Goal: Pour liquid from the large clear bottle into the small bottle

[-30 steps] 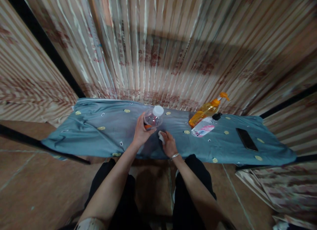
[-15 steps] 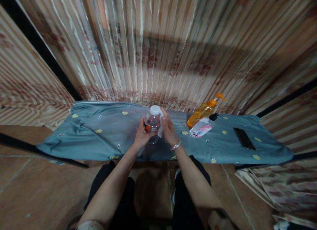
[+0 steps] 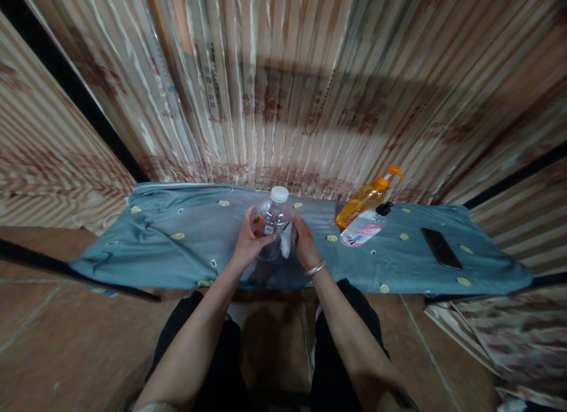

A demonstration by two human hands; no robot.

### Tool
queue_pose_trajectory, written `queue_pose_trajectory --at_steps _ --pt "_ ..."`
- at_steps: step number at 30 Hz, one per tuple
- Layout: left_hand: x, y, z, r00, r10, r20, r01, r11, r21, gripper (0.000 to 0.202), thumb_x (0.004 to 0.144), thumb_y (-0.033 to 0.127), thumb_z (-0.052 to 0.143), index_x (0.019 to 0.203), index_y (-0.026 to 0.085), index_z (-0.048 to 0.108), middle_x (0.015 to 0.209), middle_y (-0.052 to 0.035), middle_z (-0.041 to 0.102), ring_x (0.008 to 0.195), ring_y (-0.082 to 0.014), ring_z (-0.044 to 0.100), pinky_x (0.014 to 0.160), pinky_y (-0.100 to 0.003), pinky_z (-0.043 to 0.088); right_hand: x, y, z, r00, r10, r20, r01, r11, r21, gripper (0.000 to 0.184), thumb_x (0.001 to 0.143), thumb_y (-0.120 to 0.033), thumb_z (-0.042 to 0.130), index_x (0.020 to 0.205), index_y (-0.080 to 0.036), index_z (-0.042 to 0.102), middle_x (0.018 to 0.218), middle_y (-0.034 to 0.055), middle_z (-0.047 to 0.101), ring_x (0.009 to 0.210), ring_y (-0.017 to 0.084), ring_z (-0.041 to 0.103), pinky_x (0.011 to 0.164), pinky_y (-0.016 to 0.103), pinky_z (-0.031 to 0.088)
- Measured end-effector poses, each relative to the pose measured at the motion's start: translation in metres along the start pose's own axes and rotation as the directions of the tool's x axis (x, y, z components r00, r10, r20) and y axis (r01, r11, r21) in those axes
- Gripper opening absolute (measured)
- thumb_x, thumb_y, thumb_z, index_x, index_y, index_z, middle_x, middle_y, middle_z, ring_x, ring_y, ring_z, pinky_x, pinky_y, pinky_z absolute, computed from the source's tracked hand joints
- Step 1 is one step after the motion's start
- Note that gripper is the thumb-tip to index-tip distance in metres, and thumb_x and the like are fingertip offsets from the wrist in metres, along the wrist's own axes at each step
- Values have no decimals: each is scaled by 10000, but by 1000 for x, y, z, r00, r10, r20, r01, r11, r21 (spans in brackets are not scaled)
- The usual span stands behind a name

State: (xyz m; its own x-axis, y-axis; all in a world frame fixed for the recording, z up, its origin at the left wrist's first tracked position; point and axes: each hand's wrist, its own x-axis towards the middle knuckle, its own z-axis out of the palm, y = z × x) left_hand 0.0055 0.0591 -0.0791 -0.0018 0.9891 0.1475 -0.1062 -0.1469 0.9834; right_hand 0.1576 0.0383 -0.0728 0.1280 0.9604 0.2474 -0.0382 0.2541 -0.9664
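A clear plastic bottle [image 3: 275, 223] with a white cap and a partly visible orange label stands upright near the middle of the cloth-covered surface. My left hand [image 3: 253, 237] is wrapped around its left side, thumb across the front. On the bottle's right side, my right hand [image 3: 305, 239] presses a crumpled white tissue or cloth [image 3: 286, 240] against it. The right fingers are closed on this white piece, and their tips are partly hidden behind it. A bracelet circles my right wrist.
Right of my hands, an amber pump bottle [image 3: 361, 204] and a clear bottle with a pink label and black top [image 3: 362, 227] lie side by side. Farther right is a black phone [image 3: 441, 248]. The teal cloth [image 3: 186, 258] ends before a striped curtain [image 3: 283, 122]; black poles [image 3: 80, 93] flank it.
My right hand with the white piece has slid down the bottle's side, from near the cap to the body. More of the bottle's front shows. My left hand keeps its hold.
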Motion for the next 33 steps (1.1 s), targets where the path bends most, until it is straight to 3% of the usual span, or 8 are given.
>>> queue_pose_trajectory --at_steps 5,9,14,19,22,25,29,33 --pt "-7 0 5 995 -22 102 36 991 -133 810 484 142 815 1208 260 470 1173 -40 619 1089 -234 602 902 -378 505 25 -32 -3 989 -138 55 141 988 -69 518 909 -574 445 1247 -226 629 1355 31 608 1294 203 521 1153 377 342" --pt "-8 -2 8 996 9 92 5 988 -152 877 455 210 861 1240 218 470 1206 -69 601 1151 -259 575 1014 -415 449 14 0 4 998 -40 48 45 992 -115 534 903 -613 394 1115 -224 694 1248 55 677 1203 217 590 1113 388 389" --pt "-3 -1 6 997 59 -54 -61 997 -39 869 397 282 905 1161 221 496 1139 -47 599 1116 -246 576 1029 -407 427 -17 34 6 994 109 17 -108 991 -77 567 873 -653 411 1055 -198 698 1100 81 735 1043 238 664 1016 427 477" --pt "-5 5 6 999 -15 -39 11 995 -95 798 404 267 903 1083 230 486 904 24 616 856 -178 632 839 -336 507 -11 -7 2 997 -20 -71 15 997 -77 481 916 -550 431 1195 -222 647 1279 50 659 1218 212 576 1111 391 392" --pt "-10 10 9 996 -70 58 79 981 -179 785 429 232 890 1107 237 493 951 8 651 867 -184 657 834 -333 523 5 -36 -3 988 -151 -41 142 974 -175 484 916 -546 455 1250 -237 619 1348 39 612 1275 210 529 1139 387 353" --pt "-13 13 12 992 -51 112 73 976 -204 751 482 229 864 1155 232 530 1060 -26 672 1000 -219 650 941 -371 498 17 -43 -7 979 -200 43 204 953 -222 493 919 -561 440 1243 -239 623 1360 37 600 1292 206 512 1152 385 335" --pt "-12 12 14 997 -17 81 29 988 -150 706 472 252 869 1119 206 589 1159 -52 639 1132 -259 587 1002 -381 458 12 -20 -9 992 -106 69 118 975 -190 506 938 -578 353 1148 -236 661 1237 50 669 1204 210 573 1107 382 392" --pt "-6 8 12 999 13 42 -8 995 -104 722 435 302 890 1072 176 575 1037 -44 648 1034 -247 611 974 -380 459 -4 15 -8 986 157 61 -147 978 -148 498 893 -617 395 867 -222 697 851 47 732 863 237 666 904 419 523"
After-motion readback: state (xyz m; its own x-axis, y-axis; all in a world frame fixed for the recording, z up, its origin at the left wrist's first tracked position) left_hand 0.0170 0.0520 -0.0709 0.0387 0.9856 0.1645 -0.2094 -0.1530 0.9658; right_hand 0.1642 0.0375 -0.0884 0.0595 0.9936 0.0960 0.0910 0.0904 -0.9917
